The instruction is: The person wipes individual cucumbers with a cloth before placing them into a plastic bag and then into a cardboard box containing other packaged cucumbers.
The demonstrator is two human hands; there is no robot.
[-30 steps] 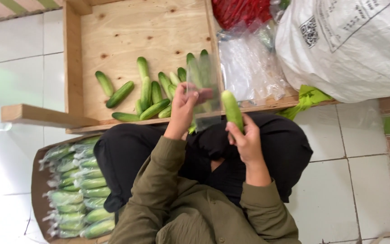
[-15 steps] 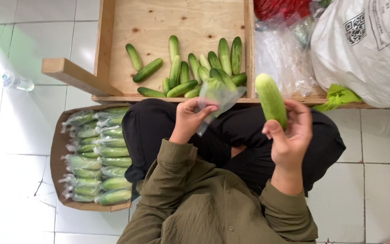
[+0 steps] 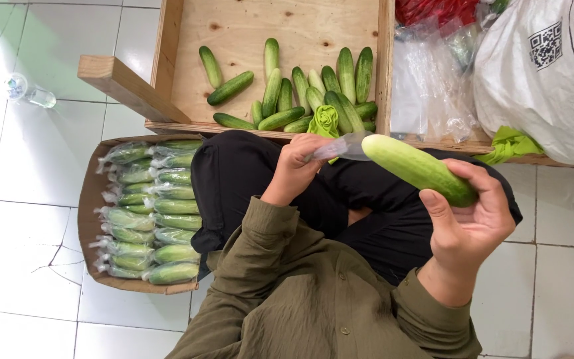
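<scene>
My right hand (image 3: 468,226) grips a green cucumber (image 3: 418,167) by its lower end, the tip pointing up and left. My left hand (image 3: 295,166) pinches a small clear plastic bag (image 3: 341,147) whose mouth meets the cucumber's tip. Both hands hover over my lap, just in front of a wooden tray (image 3: 167,66) that holds several loose cucumbers (image 3: 280,90).
A cardboard box (image 3: 91,199) on my left is packed with several bagged cucumbers (image 3: 161,219). Clear plastic bags (image 3: 426,86) and a big white sack (image 3: 546,73) lie at the right. A green cloth (image 3: 325,121) rests among the cucumbers. A plastic bottle (image 3: 28,93) lies on the white tiled floor.
My right hand has lowered and tilted the cucumber towards the bag, so its tip now meets the bag's mouth. The view has shifted closer.
</scene>
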